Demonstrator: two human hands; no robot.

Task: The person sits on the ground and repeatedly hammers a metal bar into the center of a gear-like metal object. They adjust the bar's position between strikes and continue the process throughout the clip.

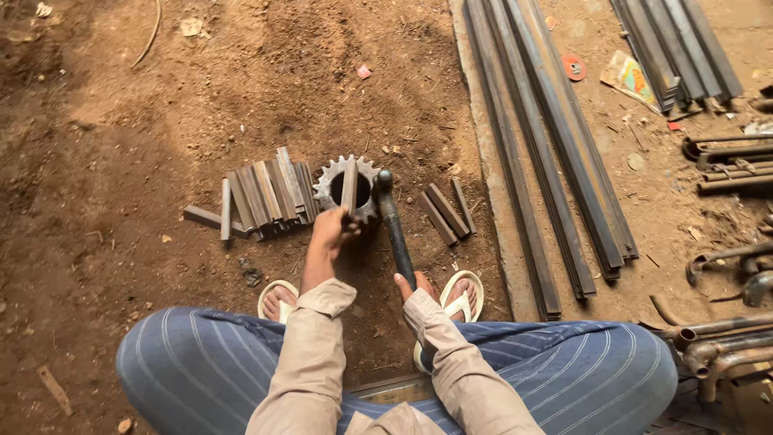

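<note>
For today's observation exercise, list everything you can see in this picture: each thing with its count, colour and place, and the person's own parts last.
Toothed gear: one, grey metal, on the dirt ahead of the person.
Held metal strip: one, brown, standing across the gear's hole, in the left hand.
Hammer: one, dark, head beside the gear, handle in the right hand.
Stack of short strips: a dozen or so, rusty brown, left of the gear.
Loose short strips: three, brown, right of the gear.
Long angle bars: several, dark, lying on the right.
Bent pipes: several, rusty, far right.
Sandals: two, white, on the feet.
Left hand: gripping the strip.
Right hand: gripping the hammer handle.
</note>
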